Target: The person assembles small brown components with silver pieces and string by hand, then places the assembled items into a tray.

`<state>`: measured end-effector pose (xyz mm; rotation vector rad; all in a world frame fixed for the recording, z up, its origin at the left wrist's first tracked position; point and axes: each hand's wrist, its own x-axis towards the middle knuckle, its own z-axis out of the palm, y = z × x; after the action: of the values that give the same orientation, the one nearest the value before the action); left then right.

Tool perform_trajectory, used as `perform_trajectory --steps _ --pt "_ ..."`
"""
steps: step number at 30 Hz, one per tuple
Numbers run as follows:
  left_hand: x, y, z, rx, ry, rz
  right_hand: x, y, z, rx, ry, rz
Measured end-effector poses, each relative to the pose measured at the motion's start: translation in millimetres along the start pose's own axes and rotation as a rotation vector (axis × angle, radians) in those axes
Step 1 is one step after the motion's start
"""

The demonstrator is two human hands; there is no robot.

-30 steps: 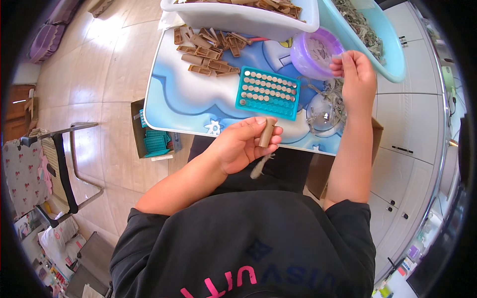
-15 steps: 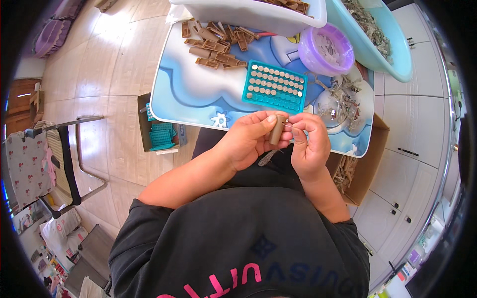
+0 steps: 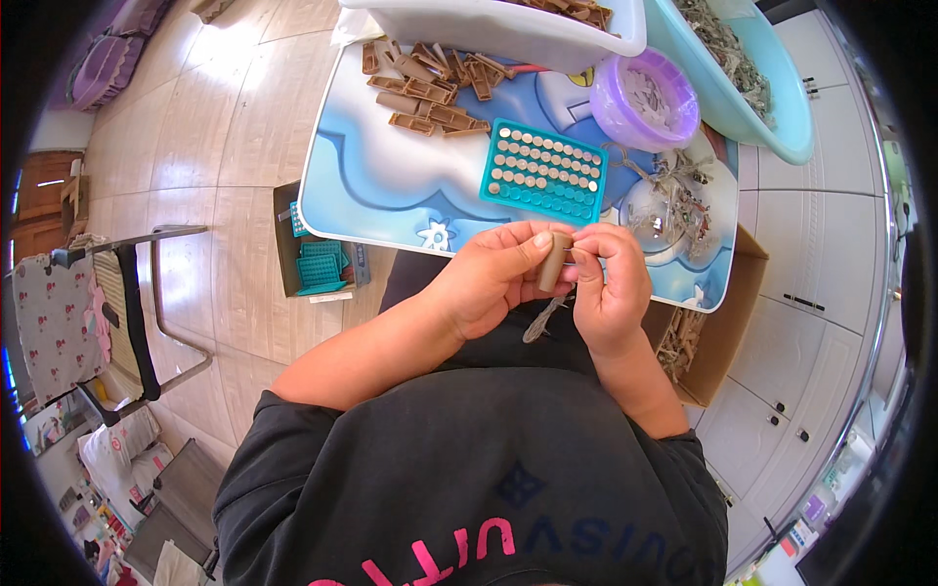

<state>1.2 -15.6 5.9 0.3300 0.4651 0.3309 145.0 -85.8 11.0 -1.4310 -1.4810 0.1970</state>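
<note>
My left hand [image 3: 489, 278] is closed round a brown plastic casing [image 3: 553, 266], a slim, rounded piece held nearly upright over my lap at the table's near edge. Close against its right side, my right hand [image 3: 614, 288] pinches a thin wire at the casing's upper part; the very tips of the fingers partly hide it. Below the casing dangles a small bundle of greyish wire [image 3: 540, 322]. Just beyond my hands lies a teal tray [image 3: 557, 200] with rows of round silver button cells, its nearest row of sockets unfilled.
Several brown casings [image 3: 430, 91] lie heaped at the table's far left. A white tub [image 3: 508, 39], a purple basin [image 3: 640, 98] and a light-blue tub [image 3: 772, 132] stand at the back. Tangled wires [image 3: 684, 195] rest at the right. A cardboard box [image 3: 718, 361] stands beneath.
The casing has turned slightly in my left hand, and my right fingers have drawn in closer to its upper side. The wire bundle hangs a little lower and more visibly.
</note>
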Motion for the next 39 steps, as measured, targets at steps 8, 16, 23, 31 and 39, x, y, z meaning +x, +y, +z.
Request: perform_trajectory --steps 8,16,23,31,39 --pt "-1.2 0.1 0.3 0.012 -0.018 -0.005 2.0 -4.3 -5.0 -0.022 -0.027 0.008" --pt "-1.1 -3.2 2.6 0.061 0.039 0.011 1.3 -4.4 -3.9 -0.057 -0.044 -0.033" --pt "-1.9 -1.3 4.5 0.079 0.074 -0.012 -2.4 -0.4 -3.2 -0.022 0.009 0.001" --pt "-1.9 -4.3 4.4 0.156 0.103 0.031 1.1 -2.9 -2.4 -0.071 -0.05 -0.026" --pt "-0.5 2.5 5.9 0.13 0.29 0.115 6.3 -16.2 -12.7 -0.273 -0.201 -0.07"
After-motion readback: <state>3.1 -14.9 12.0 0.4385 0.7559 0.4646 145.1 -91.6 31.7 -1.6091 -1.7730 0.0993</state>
